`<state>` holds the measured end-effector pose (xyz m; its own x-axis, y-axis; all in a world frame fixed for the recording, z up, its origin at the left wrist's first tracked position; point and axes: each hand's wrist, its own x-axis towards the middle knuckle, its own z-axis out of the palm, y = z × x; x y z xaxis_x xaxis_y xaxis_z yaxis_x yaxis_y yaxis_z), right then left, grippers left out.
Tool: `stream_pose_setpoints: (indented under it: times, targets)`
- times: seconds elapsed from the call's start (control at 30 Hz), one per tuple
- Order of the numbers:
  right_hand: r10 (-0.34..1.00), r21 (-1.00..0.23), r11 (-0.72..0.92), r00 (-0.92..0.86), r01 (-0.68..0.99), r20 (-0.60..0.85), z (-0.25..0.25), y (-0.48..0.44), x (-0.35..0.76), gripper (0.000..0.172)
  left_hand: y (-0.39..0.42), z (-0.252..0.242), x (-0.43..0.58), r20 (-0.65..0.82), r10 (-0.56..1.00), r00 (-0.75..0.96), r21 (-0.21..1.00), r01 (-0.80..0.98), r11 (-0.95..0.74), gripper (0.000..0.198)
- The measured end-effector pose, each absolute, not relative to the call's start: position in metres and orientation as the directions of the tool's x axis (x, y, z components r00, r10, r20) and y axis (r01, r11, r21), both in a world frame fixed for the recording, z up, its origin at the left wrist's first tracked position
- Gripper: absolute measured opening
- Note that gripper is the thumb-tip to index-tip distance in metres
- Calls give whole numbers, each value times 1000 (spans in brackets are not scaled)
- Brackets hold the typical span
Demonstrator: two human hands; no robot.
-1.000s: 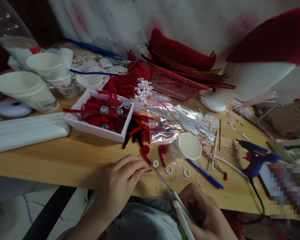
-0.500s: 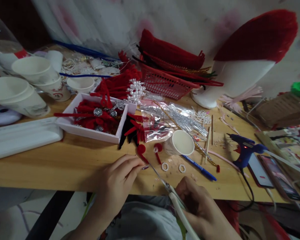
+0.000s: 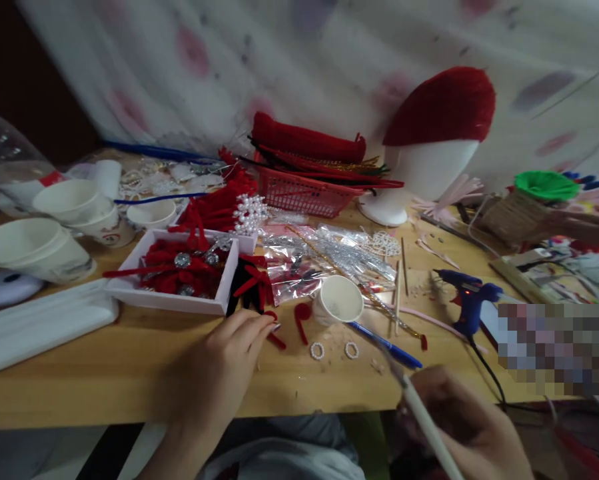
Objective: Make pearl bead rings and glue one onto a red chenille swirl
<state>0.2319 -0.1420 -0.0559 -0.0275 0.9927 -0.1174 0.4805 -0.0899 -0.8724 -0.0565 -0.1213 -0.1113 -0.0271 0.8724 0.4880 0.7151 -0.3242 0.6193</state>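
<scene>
A white tray (image 3: 169, 305), left of centre, is filled with red chenille stems and rhinestone studs. A red basket (image 3: 299, 193) at far centre is heaped with red stems, and a paper cup (image 3: 336, 300) is tipped on its side. All is set on a cluttered wooden table (image 3: 104, 380) before a flowered cloth (image 3: 279, 60), with a foam head (image 3: 419, 173) and glue gun (image 3: 466, 300) placed right. A red chenille piece (image 3: 275, 339), just near of the tray, is touched by the close-set fingertips of the left hand (image 3: 224, 363); white-handled scissors (image 3: 424, 420) are gripped in the closed right hand (image 3: 464, 433), near right.
</scene>
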Motion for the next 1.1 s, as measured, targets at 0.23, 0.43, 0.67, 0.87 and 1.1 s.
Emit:
stream_pose_setpoints:
  times: [0.23, 0.43, 0.67, 0.87, 1.1]
  targets:
    - [954, -597, -171, 283, 784, 98, -75, -95, 282, 47, -85, -85, -40, 291, 940, 179, 597, 733, -325, 26]
    - [951, -205, -132, 182, 970, 251, -87, -74, 280, 24, -48, -78, -26, 82, 945, 315, 518, 797, -311, 27]
    - [981, -22, -84, 86, 996, 176, -73, -62, 269, 24, -28, -85, -25, 57, 915, 400, 524, 768, -368, 23]
    - [985, -160, -118, 136, 980, 107, -63, -32, 254, 26, -27, -74, -23, 62, 914, 401, 559, 745, -365, 23]
    - [984, -387, -141, 171, 911, 44, -53, -12, 260, 29, -44, -66, -44, 170, 970, 176, 724, 645, -244, 13]
